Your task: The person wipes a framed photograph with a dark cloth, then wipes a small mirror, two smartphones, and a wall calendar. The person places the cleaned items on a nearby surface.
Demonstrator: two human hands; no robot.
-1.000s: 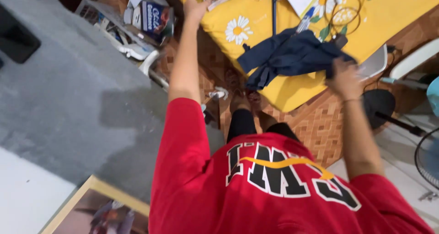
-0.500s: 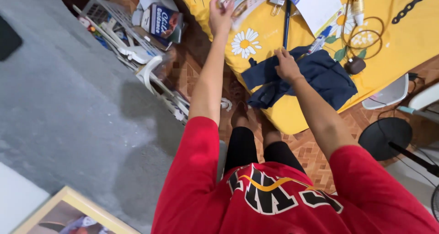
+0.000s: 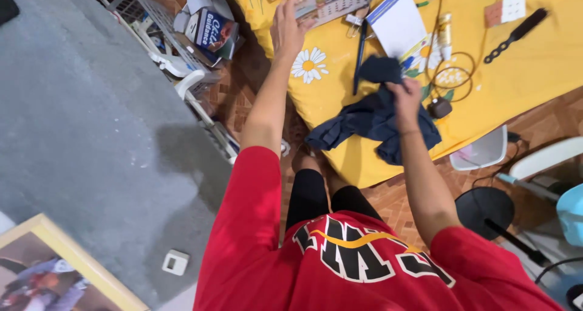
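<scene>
1. A desk [image 3: 534,74] under a yellow cover with daisy prints fills the far side of the view. It stands on a brick-patterned floor [image 3: 546,113], with a grey surface [image 3: 73,104] to the left.
2. The person, in a red shirt [image 3: 364,268], leans over the near edge of the desk with both arms stretched out.
3. The right hand [image 3: 405,98] is clenched on a dark blue cloth [image 3: 370,119]. One bunched part of the cloth rises above the fingers, and the rest lies rumpled on the cover and droops over the near edge.
4. The left hand [image 3: 288,25] reaches farther, its fingers lying on the near left corner of a desk calendar [image 3: 337,0]. I cannot tell whether it grips the calendar or only rests there.
5. By my reading, the step in hand is gathering the cloth up off the desk, and the grasp is already made.
6. Lifting it further would call for care. A cable loop [image 3: 452,74] and a small dark plug [image 3: 438,107] lie just right of the cloth, a white notepad [image 3: 398,22] sits just beyond it, and a dark pen [image 3: 359,56] lies to its left.
7. A white basket [image 3: 146,19] and a book [image 3: 212,31] lie on the floor to the far left, well apart from both hands.
</scene>
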